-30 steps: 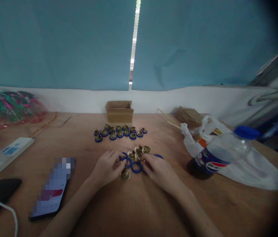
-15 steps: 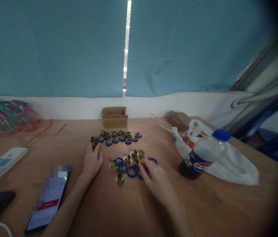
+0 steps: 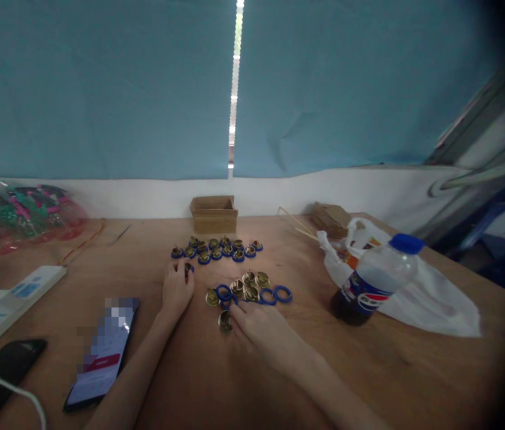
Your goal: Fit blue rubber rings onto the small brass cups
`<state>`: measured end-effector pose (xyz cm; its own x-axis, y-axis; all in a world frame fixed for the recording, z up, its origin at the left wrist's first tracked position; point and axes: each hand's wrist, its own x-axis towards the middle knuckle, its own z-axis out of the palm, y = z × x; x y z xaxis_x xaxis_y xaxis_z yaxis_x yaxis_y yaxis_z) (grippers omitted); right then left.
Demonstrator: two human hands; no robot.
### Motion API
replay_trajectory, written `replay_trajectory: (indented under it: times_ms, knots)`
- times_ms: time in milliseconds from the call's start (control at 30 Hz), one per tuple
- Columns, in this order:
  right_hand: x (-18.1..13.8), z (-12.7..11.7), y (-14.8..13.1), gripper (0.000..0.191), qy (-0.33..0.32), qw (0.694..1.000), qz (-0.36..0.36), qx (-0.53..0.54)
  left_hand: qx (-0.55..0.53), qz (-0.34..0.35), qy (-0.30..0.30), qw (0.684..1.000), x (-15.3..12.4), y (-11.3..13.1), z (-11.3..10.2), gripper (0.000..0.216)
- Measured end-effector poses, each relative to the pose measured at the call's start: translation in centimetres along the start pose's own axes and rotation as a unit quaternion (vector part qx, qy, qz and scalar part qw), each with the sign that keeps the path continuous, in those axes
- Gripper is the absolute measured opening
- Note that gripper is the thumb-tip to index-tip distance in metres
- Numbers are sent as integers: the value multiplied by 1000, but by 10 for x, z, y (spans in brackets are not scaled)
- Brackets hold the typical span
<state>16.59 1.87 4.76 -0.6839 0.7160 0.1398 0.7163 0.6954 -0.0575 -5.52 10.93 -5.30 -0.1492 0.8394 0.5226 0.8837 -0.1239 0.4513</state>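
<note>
On the wooden table (image 3: 252, 370) lies a loose pile of brass round parts (image 3: 252, 285) and blue rings (image 3: 274, 295). Farther back stands a row of assembled brass parts in blue rings (image 3: 216, 249). My left hand (image 3: 177, 290) rests at the row's near left end, its fingers closed on a small ringed brass part. My right hand (image 3: 256, 325) lies on the table at the near edge of the loose pile, fingers curled beside a single brass part (image 3: 224, 321); what they hold, if anything, is hidden.
A small cardboard box (image 3: 213, 214) stands at the back centre. A soda bottle (image 3: 375, 279) lies on a white plastic bag (image 3: 431, 298) at right. Two phones (image 3: 102, 352), a power strip (image 3: 5, 298) and a clear bag of coloured items (image 3: 19, 212) are at left.
My left hand left the loose pile and carried a ringed part up to the left end of the row. My right hand slid left and nearer along the pile's edge.
</note>
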Motion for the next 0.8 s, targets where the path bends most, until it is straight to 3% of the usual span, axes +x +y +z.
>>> replay_trajectory:
  times_ms: [167, 300, 467, 667, 800]
  knots:
    - [20, 9, 18, 12, 18, 997, -65, -27, -31, 14, 6, 999, 3, -4, 5, 35]
    - [23, 26, 28, 20, 96, 993, -60, 43, -67, 21, 17, 997, 3, -4, 2, 29]
    - [17, 33, 34, 30, 144, 981, -22, 129, -107, 30, 48, 993, -7, 13, -16, 36]
    - [13, 32, 29, 22, 184, 960, 53, 205, -183, 200, 48, 961, -31, 56, -34, 44]
    - [12, 33, 26, 16, 209, 937, 79, 269, -249, 240, 27, 938, -43, 73, -34, 42]
